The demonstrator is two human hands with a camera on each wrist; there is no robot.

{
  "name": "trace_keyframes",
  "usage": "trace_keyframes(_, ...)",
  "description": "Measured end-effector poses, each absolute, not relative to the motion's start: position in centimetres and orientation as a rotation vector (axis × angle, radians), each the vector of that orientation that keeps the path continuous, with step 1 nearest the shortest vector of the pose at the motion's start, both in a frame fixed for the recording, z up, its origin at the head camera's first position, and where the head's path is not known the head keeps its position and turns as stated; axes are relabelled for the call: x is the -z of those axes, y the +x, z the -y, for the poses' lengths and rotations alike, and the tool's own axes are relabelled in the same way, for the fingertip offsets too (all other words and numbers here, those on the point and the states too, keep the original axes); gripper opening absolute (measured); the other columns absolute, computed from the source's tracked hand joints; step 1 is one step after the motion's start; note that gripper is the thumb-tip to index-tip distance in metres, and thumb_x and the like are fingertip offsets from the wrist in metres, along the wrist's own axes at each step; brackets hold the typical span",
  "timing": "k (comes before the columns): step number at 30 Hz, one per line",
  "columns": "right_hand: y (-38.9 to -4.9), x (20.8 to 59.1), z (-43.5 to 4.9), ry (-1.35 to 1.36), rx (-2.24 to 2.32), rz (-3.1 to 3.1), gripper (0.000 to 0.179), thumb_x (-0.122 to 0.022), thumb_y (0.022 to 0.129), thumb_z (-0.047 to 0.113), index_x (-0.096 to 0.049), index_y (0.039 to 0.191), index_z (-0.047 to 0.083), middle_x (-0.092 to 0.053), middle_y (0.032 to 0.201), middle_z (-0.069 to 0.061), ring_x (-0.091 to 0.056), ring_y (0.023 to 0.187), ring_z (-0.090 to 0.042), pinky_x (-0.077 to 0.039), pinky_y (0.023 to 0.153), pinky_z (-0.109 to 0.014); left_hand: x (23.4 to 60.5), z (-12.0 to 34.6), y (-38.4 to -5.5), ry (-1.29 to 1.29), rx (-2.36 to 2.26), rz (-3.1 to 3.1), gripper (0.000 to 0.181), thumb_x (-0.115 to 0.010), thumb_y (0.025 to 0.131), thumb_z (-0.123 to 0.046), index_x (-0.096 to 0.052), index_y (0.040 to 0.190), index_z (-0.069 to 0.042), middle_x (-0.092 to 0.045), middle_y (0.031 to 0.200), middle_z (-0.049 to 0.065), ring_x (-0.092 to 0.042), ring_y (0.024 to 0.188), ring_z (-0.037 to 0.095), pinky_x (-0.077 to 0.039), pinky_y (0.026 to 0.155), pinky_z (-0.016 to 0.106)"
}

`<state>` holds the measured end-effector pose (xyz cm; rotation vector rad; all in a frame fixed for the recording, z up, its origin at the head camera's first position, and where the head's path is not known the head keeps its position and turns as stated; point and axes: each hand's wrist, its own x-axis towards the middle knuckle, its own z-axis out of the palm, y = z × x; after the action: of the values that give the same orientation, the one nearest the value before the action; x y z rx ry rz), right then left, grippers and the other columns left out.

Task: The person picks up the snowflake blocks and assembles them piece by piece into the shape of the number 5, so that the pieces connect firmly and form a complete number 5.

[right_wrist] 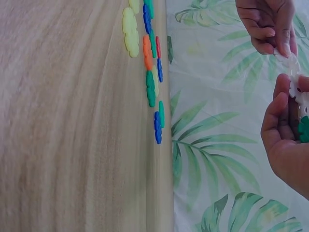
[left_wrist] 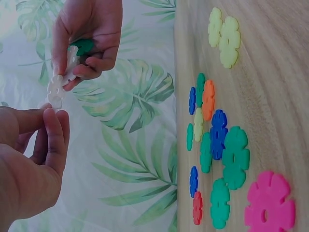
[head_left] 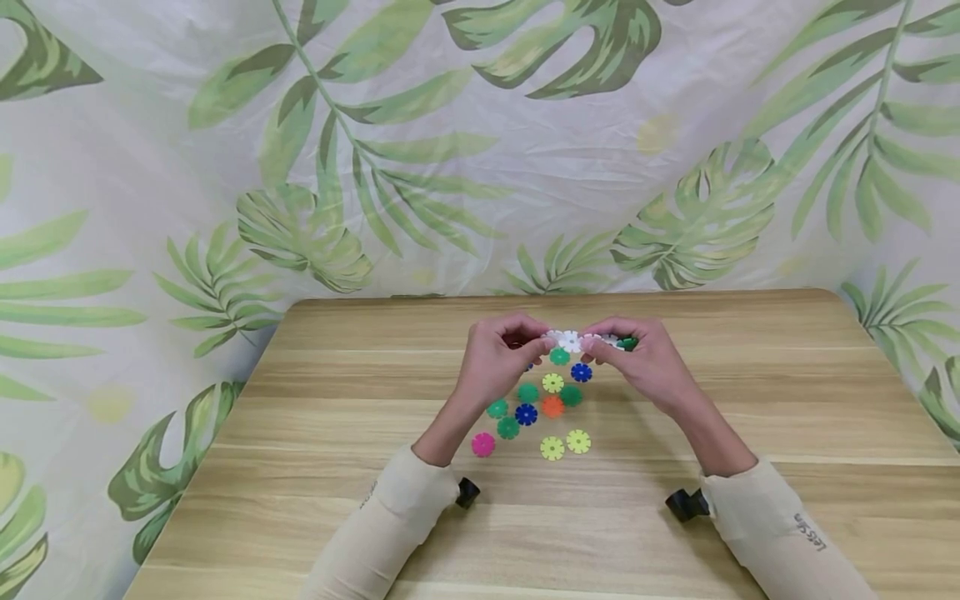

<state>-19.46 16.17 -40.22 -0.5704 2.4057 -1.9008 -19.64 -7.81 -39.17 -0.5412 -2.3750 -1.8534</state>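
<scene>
Raised over the far part of the table, both hands hold a short chain of notched plastic snowflake discs. White discs [head_left: 570, 341] make up most of it, and a dark green disc [head_left: 628, 342] sits at its right end. My left hand [head_left: 497, 357] pinches a white disc at the left end between thumb and fingertips, which partly hide it. My right hand [head_left: 647, 364] grips the chain's right part, thumb in front and fingers behind. In the left wrist view, a white disc [left_wrist: 56, 89] bridges the gap between the two hands.
Loose snowflake discs lie below the hands: a pink disc [head_left: 483, 444], an orange disc [head_left: 552, 406], a red disc [left_wrist: 197, 208], and several green, blue and yellow ones. Black wrist-camera mounts [head_left: 686, 505] stick out at the sleeves. A leaf-patterned cloth [head_left: 450, 208] hangs behind the wooden table [head_left: 337, 467].
</scene>
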Motion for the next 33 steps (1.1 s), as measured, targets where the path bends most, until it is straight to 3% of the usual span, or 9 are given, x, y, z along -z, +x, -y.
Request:
trace_keyframes(4, -19.4, 40.2, -16.1, -0.555, 1.894, -2.414, 0.017, -0.071, 0.104, 0.01, -0.079, 0.112, -0.002, -0.08, 0.089, -0.008, -0.074, 0.083, -0.014, -0.062, 0.078, -0.026, 39.1, 7.7, -19.5, -0.524, 1.864, 2.373, 0.006, -0.08, 0.095, -0.002, -0.081, 0.1, -0.001, -0.08, 0.093, 0.017, -0.074, 0.075, 0.044, -0.06, 0.061, 0.023)
trace_keyframes(9, -19.3, 40.3, -16.1, -0.549, 1.884, -2.412, 0.017, -0.071, 0.104, 0.011, -0.079, 0.113, -0.002, -0.081, 0.089, -0.004, -0.075, 0.083, -0.013, -0.062, 0.079, -0.027, 39.1, 7.8, -19.7, -0.535, 1.86, 2.402, 0.007, -0.08, 0.095, -0.003, -0.081, 0.102, 0.0, -0.08, 0.094, 0.017, -0.075, 0.078, 0.045, -0.064, 0.064, 0.031)
trace_keyframes(21, -19.5, 40.5, -15.9, -0.514, 1.815, -2.398, 0.019, -0.075, 0.102, 0.016, -0.078, 0.116, 0.004, -0.078, 0.101, -0.01, -0.067, 0.083, -0.015, -0.057, 0.069, -0.027, 38.6, 8.7, -20.3, -0.538, 1.886, 2.436, 0.016, -0.077, 0.099, -0.009, -0.079, 0.115, -0.006, -0.078, 0.104, 0.014, -0.073, 0.077, 0.019, -0.063, 0.064, 0.027)
trace_keyframes(33, -19.3, 40.5, -15.8, -0.507, 1.802, -2.367, 0.02, -0.073, 0.104, 0.017, -0.077, 0.12, 0.006, -0.075, 0.115, -0.025, -0.068, 0.087, -0.017, -0.058, 0.071, -0.025, 38.5, 8.8, -20.3, -0.574, 1.907, 2.389, 0.016, -0.076, 0.1, -0.008, -0.078, 0.115, -0.005, -0.077, 0.104, 0.015, -0.073, 0.082, 0.018, -0.064, 0.07, 0.028)
